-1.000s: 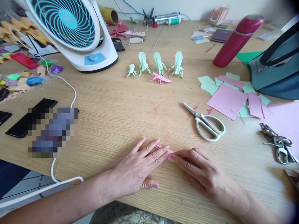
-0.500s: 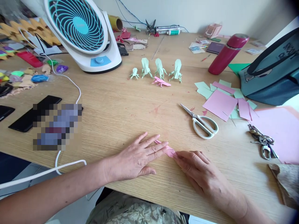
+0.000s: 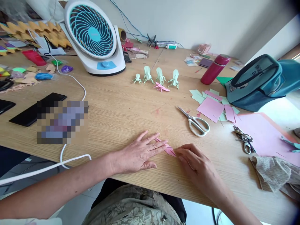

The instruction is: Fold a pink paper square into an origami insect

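Observation:
A narrow piece of folded pink paper (image 3: 170,151) lies on the table, creased and pointed at its near right end. Across it rests my left hand (image 3: 142,153), palm down with fingers spread, covering its middle. My right hand (image 3: 195,162) is curled, its fingertips pressed together at the paper's pointed end. A pair of white-handled scissors (image 3: 197,124) lies beyond my right hand with blades closed. Farther back stand several pale green origami insects (image 3: 160,76), with a pink origami insect (image 3: 161,87) lying in front of them.
Green and pink paper pieces (image 3: 211,108) lie at the right, near a bunch of keys (image 3: 245,139) and a large pink sheet (image 3: 264,134). A red flask (image 3: 215,69) stands by a teal bag (image 3: 253,82). At the back left is a fan (image 3: 106,67); a white cable (image 3: 77,80) crosses the left.
The view has shifted, bringing more of the bag into sight. My right fingertips have moved slightly back along the paper's end, baring more of its point. My left hand stays flat on the paper.

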`<state>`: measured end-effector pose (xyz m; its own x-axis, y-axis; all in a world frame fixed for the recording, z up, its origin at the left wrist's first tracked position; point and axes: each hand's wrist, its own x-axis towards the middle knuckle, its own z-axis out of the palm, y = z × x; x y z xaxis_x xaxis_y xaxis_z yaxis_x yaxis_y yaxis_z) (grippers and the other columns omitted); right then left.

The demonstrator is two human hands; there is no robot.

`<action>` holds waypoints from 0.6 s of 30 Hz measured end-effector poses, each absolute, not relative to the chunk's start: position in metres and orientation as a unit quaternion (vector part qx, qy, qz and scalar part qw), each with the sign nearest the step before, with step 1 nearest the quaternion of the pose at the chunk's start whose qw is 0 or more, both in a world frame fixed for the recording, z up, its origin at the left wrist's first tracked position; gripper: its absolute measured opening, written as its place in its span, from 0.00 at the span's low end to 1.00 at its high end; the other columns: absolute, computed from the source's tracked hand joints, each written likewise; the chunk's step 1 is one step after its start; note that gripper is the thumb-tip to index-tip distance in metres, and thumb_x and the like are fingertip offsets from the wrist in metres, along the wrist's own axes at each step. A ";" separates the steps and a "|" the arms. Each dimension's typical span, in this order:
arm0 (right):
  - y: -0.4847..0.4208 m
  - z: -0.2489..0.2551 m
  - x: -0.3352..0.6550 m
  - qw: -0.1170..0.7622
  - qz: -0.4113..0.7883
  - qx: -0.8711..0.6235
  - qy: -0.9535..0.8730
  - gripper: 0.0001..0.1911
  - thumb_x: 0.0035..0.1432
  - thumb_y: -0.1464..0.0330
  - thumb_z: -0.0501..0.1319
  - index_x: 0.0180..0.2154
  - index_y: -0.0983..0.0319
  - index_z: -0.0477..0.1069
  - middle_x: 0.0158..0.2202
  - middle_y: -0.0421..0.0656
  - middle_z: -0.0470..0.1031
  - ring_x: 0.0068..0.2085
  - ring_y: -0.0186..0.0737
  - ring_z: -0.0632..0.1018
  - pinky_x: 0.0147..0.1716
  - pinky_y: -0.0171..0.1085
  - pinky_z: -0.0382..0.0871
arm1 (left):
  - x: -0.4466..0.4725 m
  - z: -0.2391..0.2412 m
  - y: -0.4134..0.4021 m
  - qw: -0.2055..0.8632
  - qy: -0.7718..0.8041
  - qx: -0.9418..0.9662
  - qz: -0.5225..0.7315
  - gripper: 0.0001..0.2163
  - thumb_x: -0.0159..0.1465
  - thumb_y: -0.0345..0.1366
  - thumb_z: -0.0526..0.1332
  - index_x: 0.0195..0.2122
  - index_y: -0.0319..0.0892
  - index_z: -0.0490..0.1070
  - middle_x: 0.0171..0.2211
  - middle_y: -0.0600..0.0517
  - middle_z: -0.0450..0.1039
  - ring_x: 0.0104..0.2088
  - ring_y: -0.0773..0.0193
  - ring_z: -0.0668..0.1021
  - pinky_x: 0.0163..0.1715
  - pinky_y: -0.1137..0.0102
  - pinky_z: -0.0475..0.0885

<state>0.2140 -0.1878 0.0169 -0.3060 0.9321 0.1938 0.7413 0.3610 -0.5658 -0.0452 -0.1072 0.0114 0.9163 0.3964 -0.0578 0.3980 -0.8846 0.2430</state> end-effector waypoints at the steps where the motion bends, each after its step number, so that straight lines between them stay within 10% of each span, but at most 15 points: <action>1: -0.186 0.017 0.210 0.253 0.193 -0.536 -0.782 0.13 0.71 0.69 0.52 0.49 0.58 0.74 0.44 0.48 0.73 0.43 0.43 0.76 0.42 0.45 0.75 | -0.046 0.010 -0.108 0.126 0.204 0.971 0.004 0.35 0.70 0.49 0.56 0.72 0.45 0.40 0.72 0.49 0.47 0.72 0.46 0.46 0.68 0.45 0.41; 18: -0.193 0.007 0.178 0.266 0.157 -0.510 -0.803 0.13 0.69 0.73 0.55 0.52 0.61 0.71 0.44 0.49 0.71 0.43 0.43 0.73 0.43 0.46 0.73 | -0.049 0.014 -0.143 0.129 0.234 0.963 0.024 0.36 0.70 0.52 0.54 0.71 0.35 0.44 0.72 0.45 0.45 0.72 0.51 0.50 0.69 0.51 0.39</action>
<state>0.1783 -0.1926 0.0067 -0.3385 0.9023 0.2670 0.7352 0.4307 -0.5234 -0.0495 -0.1429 0.0141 0.8894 0.4569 -0.0137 0.4445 -0.8575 0.2591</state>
